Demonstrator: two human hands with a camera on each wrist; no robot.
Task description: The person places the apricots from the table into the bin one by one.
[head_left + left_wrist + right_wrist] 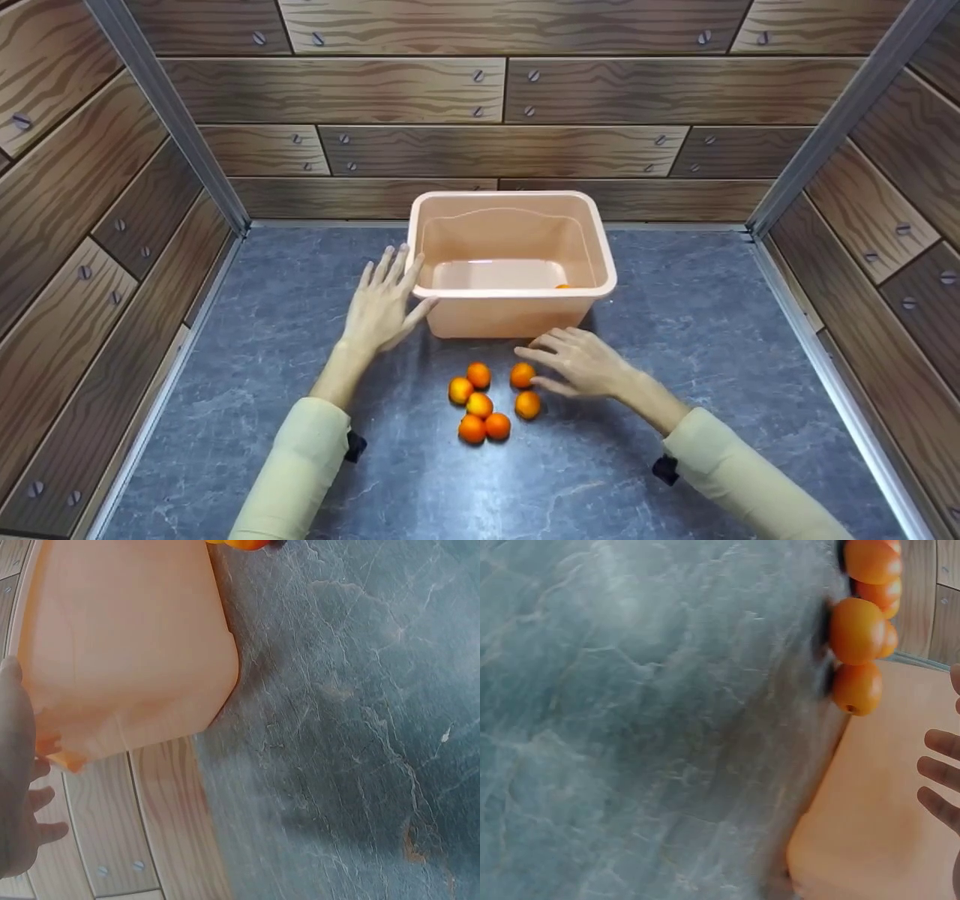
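Note:
My left hand is at the left front corner of a peach plastic bin, its fingers spread and straight along the rim. In the left wrist view, part of that hand shows beside the bin's side wall. Several small oranges lie in a loose cluster on the table in front of the bin. My right hand hovers beside the nearest orange, fingers loosely extended and holding nothing. Another orange sits just below that one. Inside the bin, the top of an orange peeks over the front rim at the right.
The dark grey marbled table extends around the bin on both sides. Wood-patterned panels stand behind the bin, with more along the left and right sides. Metal strips edge the table.

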